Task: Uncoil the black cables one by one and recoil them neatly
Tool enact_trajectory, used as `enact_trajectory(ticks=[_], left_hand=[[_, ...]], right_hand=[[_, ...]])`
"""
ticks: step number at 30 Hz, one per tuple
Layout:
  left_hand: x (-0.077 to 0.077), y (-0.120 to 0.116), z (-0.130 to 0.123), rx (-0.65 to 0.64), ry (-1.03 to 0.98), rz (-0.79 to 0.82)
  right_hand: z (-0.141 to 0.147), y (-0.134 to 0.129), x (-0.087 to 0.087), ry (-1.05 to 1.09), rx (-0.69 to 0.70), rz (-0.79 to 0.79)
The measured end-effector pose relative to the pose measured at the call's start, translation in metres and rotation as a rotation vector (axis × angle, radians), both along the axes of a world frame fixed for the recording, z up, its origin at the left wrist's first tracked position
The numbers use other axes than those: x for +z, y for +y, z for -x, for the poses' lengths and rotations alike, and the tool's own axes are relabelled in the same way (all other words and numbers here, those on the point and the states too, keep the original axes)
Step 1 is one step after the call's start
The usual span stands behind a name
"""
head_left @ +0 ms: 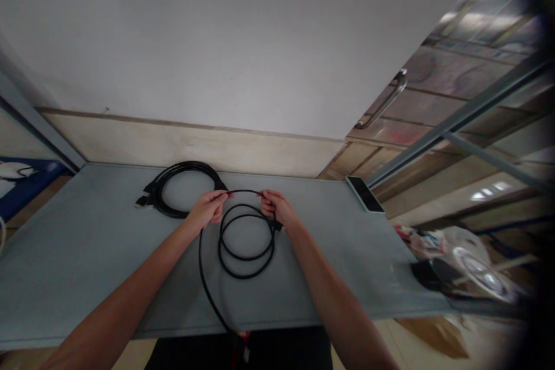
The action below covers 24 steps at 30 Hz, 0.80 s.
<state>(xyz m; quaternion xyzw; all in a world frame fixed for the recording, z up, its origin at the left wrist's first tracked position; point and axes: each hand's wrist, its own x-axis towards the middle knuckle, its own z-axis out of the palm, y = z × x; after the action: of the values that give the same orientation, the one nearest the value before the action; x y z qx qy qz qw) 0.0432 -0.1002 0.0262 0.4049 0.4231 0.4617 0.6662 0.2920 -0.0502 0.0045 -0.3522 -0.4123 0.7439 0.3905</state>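
A black cable [247, 276] lies partly looped on the grey table, and both my hands hold one stretch of it. My left hand [208, 208] pinches it at the left, beside a second coiled black cable [186, 165]. At the right, my right hand [276, 208] is closed on the same cable. Between the hands the stretch bows slightly upward above the loops. A dark plug [276, 225] shows beside my right wrist. From my left hand the cable runs down past the table's front edge towards my lap. The coiled cable has plug ends [142, 201] at its left.
The grey table [108, 277] stands against a white wall panel [208, 40]. A phone [365, 194] lies near its right back corner. Metal frame bars [459, 115] rise at the right, and a dark container [433, 273] stands at the right front.
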Motion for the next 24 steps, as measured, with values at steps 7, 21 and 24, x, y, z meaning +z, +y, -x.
enact_trajectory(ticks=[7, 21, 24], left_hand=[[-0.001, 0.004, 0.004, 0.071, 0.000, -0.006], [0.024, 0.016, 0.064, 0.294, -0.004, -0.042], [0.025, 0.016, 0.065, 0.304, 0.000, -0.056]], right_hand=[[-0.021, 0.009, 0.002, -0.114, -0.200, -0.144], [-0.052, 0.027, -0.008, -0.065, -0.464, -0.222], [-0.051, 0.030, -0.012, -0.134, -0.505, -0.273]])
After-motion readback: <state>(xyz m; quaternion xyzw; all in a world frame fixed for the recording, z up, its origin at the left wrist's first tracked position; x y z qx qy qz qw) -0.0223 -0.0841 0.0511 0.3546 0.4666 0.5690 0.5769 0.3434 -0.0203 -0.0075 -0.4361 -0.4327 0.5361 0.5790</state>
